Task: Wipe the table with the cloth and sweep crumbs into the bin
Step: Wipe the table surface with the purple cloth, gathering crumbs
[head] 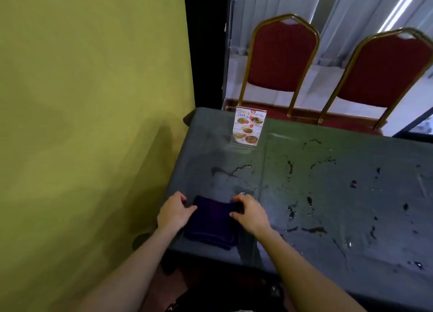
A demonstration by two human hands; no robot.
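Purple cloth [212, 220] edges pinched by curled fingers of left hand [174, 212] and right hand [249, 214].

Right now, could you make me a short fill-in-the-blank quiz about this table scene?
1. The folded cloth is dark ____ in colour.
2. The menu stand on the table is ____, not lying flat.
3. Behind the table stand ____ red chairs.
4. The cloth lies between the left hand and the ____ hand.

Missing words: purple; upright; two; right
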